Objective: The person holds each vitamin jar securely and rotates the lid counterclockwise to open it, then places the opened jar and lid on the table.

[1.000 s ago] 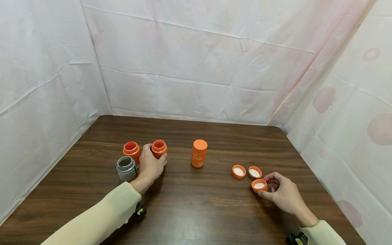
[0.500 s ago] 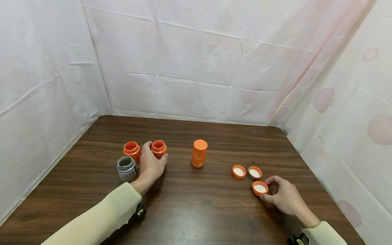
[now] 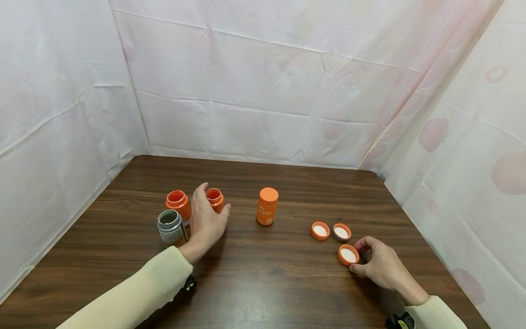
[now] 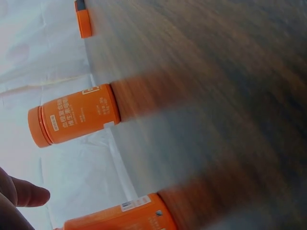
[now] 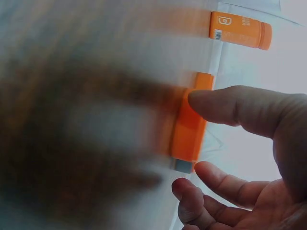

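My left hand (image 3: 205, 224) is spread beside an uncapped orange bottle (image 3: 215, 199), partly covering it from the head camera. The left wrist view shows my thumb (image 4: 31, 193) standing apart from that orange bottle (image 4: 124, 218). On the right, an orange screw cap (image 3: 348, 255) lies with its white liner up, between the loosely spread thumb and fingers of my right hand (image 3: 382, 265). Seen from the right wrist, the thumb overlaps the orange cap (image 5: 188, 136) while the fingers are held away.
Left of my left hand stand another open orange bottle (image 3: 178, 204) and an open grey bottle (image 3: 171, 227). A capped orange bottle (image 3: 267, 208) is mid-table. Two more upturned caps, one orange (image 3: 320, 231) and one grey-sided (image 3: 342, 232), lie close together.
My left fingers have let go of the orange bottle and lifted slightly. The right hand has set its orange cap down flat and loosened its fingers.
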Demonstrator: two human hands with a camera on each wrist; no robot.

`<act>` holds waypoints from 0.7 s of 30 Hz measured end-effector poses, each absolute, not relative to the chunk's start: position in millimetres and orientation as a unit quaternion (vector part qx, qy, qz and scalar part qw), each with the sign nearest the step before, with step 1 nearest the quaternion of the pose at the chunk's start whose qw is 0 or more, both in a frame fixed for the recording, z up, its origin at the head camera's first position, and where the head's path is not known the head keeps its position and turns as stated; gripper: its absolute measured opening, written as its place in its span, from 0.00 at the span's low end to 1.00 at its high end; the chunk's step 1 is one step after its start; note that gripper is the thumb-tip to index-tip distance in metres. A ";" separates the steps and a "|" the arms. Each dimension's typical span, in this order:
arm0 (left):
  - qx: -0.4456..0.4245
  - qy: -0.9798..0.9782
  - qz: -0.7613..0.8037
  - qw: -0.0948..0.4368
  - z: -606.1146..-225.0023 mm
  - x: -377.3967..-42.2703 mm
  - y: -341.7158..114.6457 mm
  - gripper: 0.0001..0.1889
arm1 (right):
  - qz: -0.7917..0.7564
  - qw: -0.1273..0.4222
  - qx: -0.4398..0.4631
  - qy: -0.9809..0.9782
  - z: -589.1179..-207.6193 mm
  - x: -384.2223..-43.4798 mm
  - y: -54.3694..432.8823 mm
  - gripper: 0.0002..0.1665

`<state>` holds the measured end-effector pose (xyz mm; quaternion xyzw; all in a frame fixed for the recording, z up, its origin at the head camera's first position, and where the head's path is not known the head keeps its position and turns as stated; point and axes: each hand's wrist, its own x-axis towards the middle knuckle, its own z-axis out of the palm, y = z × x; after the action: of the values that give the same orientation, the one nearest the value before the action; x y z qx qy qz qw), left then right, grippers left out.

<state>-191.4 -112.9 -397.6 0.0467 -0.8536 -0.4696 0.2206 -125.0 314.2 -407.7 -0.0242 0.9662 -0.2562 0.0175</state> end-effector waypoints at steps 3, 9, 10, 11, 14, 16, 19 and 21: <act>0.028 -0.854 -0.462 0.238 -395.4 -190.0 -112.3 0.43 | -0.254 0.016 -0.032 0.967 -403.8 -124.5 313.5 0.34; -0.012 -0.855 -0.438 0.279 -391.5 -188.6 -110.3 0.43 | -0.241 -0.003 -0.048 0.969 -397.0 -123.4 309.4 0.35; -0.019 -0.854 -0.434 0.286 -391.0 -188.5 -109.7 0.43 | -0.239 -0.007 -0.049 0.970 -395.7 -123.1 308.4 0.35; -0.027 -0.853 -0.431 0.292 -390.3 -188.3 -109.1 0.42 | -0.237 -0.012 -0.051 0.970 -394.4 -122.8 307.3 0.34; -0.051 -0.850 -0.425 0.308 -389.0 -187.0 -107.3 0.42 | -0.236 -0.025 -0.054 0.970 -390.3 -121.6 303.4 0.34; -0.064 -0.847 -0.424 0.315 -388.6 -185.9 -106.0 0.41 | -0.238 -0.034 -0.056 0.969 -387.8 -121.1 300.3 0.33; -0.085 -0.845 -0.420 0.320 -388.4 -184.2 -103.9 0.40 | -0.242 -0.050 -0.058 0.967 -384.4 -121.4 295.4 0.32; -0.100 -0.845 -0.416 0.322 -388.5 -183.4 -102.5 0.39 | -0.242 -0.064 -0.063 0.966 -382.7 -122.1 292.0 0.32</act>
<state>-183.4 -102.5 -388.5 -0.0995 -0.8446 -0.4158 0.3222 -122.1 292.0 -382.7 -0.0627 0.9662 -0.2419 -0.0640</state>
